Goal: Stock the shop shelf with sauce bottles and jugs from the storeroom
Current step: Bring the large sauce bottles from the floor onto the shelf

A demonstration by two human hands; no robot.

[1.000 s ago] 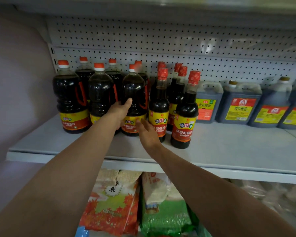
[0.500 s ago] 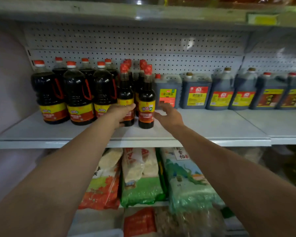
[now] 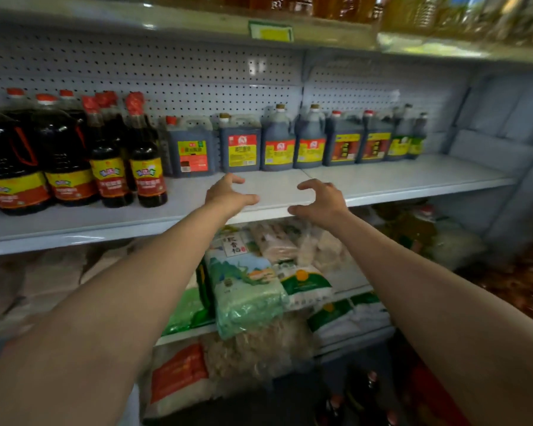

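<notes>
The sauce bottles (image 3: 148,155) stood upright at the left of the shelf (image 3: 397,176), well apart from both hands, and the dark jugs (image 3: 277,142) lined the back of it against the pegboard (image 3: 197,75), beyond the fingers and untouched. The left hand (image 3: 228,195) and right hand (image 3: 320,199) hovered side by side over the bare front of the shelf, palms facing one another with a gap between them. Each hand's fingers were loosely curled and spread wide, holding nothing. Both forearms reached forward and up from the lower corners. Bags of rice (image 3: 246,290) lay on the shelf below
</notes>
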